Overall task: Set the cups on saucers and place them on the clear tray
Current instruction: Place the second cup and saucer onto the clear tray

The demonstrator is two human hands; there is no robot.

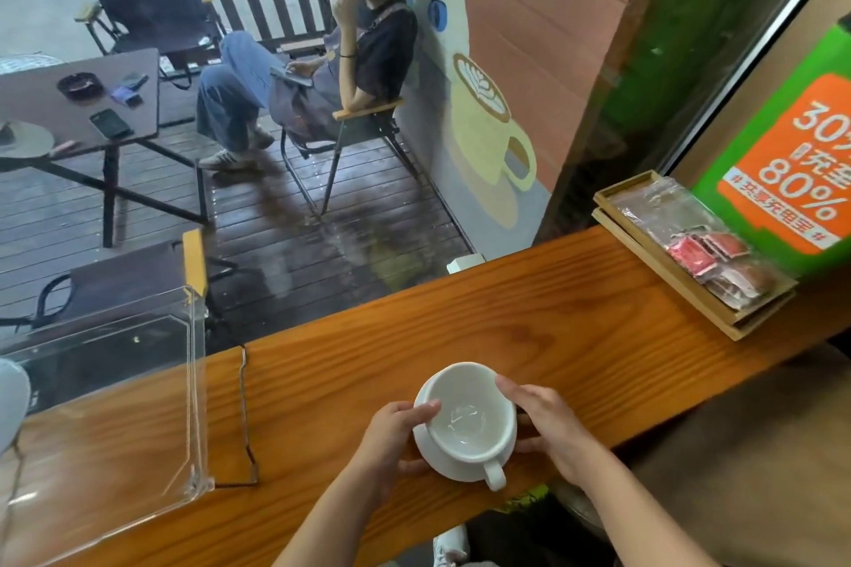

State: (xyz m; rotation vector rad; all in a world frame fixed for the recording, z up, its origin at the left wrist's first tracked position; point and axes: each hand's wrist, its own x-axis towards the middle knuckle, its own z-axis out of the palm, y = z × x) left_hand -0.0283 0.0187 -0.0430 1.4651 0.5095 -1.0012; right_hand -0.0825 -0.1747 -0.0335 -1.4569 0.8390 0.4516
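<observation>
A wide white cup (467, 417) stands on a white saucer (453, 465) near the front edge of the wooden counter (529, 322), its handle pointing toward me. My left hand (391, 437) holds the left side, thumb on the cup rim and fingers at the saucer edge. On the right side, my right hand (548, 424) does the same. The clear tray (106, 419) lies on the counter at the far left, with nothing visible in it.
A wooden tray (690, 258) with packets in a plastic bag sits at the counter's right end, beside a green and orange sign (792, 180). Beyond the counter a person sits on a folding chair on a wooden deck with a dark table.
</observation>
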